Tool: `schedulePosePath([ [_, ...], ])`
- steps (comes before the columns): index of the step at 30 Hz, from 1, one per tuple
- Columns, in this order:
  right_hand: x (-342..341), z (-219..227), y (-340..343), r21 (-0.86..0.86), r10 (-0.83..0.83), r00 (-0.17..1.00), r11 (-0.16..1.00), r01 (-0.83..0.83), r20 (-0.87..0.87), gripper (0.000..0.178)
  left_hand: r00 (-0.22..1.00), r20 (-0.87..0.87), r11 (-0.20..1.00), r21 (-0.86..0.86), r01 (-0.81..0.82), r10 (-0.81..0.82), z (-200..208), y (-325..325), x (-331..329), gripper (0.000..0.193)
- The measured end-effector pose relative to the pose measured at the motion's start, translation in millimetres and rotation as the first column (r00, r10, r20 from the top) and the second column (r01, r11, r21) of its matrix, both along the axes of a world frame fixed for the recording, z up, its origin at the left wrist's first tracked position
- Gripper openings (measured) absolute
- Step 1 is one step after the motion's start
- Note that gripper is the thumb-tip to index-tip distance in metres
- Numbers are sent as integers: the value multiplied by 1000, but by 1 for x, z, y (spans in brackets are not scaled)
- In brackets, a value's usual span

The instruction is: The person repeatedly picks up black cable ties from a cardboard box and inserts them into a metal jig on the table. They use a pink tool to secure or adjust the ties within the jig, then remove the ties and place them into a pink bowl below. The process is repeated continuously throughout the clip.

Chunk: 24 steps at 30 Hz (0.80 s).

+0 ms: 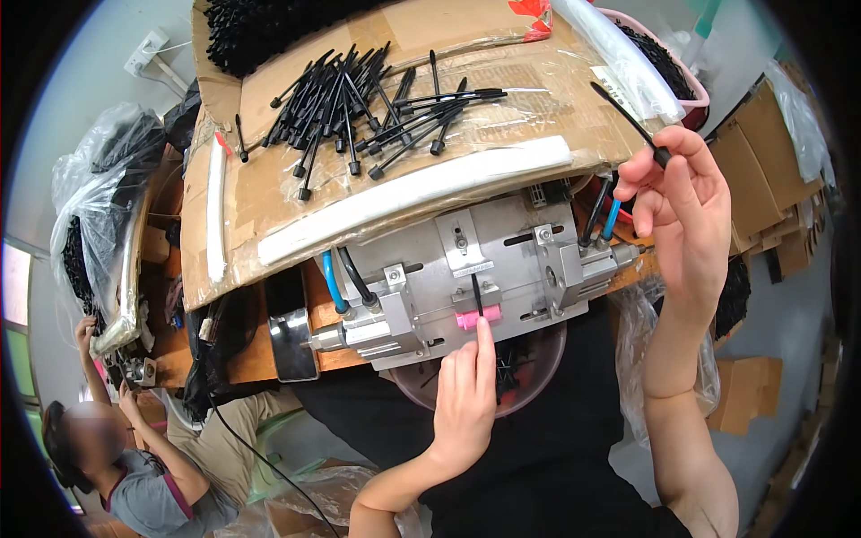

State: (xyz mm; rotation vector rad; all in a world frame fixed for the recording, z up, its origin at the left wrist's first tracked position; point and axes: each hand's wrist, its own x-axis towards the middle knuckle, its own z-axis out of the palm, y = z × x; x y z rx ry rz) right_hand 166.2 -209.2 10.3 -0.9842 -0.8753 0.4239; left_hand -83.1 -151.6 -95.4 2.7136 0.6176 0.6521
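My left hand (pixel 462 403) reaches in from below with its index finger stretched out and the other fingers curled. That fingertip touches the pink piece (pixel 466 319) at the front of a metal clamping fixture (pixel 421 233). A thin black stick (pixel 477 291) lies upright in the middle of the fixture, its lower end at the pink piece. Raised at the right, my right hand (pixel 686 202) pinches another black plastic stick (pixel 633 119) by its thicker end, the thin end pointing up and left. Many similar sticks lie in a pile (pixel 345 103) on the cardboard (pixel 529 125) above the fixture.
Blue hoses (pixel 333 282) and metal cylinders flank the fixture. A round bowl (pixel 529 381) sits below its front edge. A phone-like black slab (pixel 291 336) lies left on the wooden table. Another person (pixel 152 475) works at the far left. Cardboard boxes (pixel 771 143) stand right.
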Motion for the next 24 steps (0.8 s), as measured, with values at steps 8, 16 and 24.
schedulePosePath([
  [8, -24, 3, -18, -11, -154, 977, 988, 157, 145, 20, 989, -146, 998, 62, 19, -10, 6, 1, 9, 72],
  [16, -95, -79, -29, -277, -14, 751, 925, 260, 661, 56, 994, -72, 994, -77, 72, -78, 36, 31, 5, 64],
  [24, -123, -123, -17, -342, 124, 622, 907, 244, 773, 64, 989, 147, 999, 44, 3, -10, 97, 165, 60, 14],
])
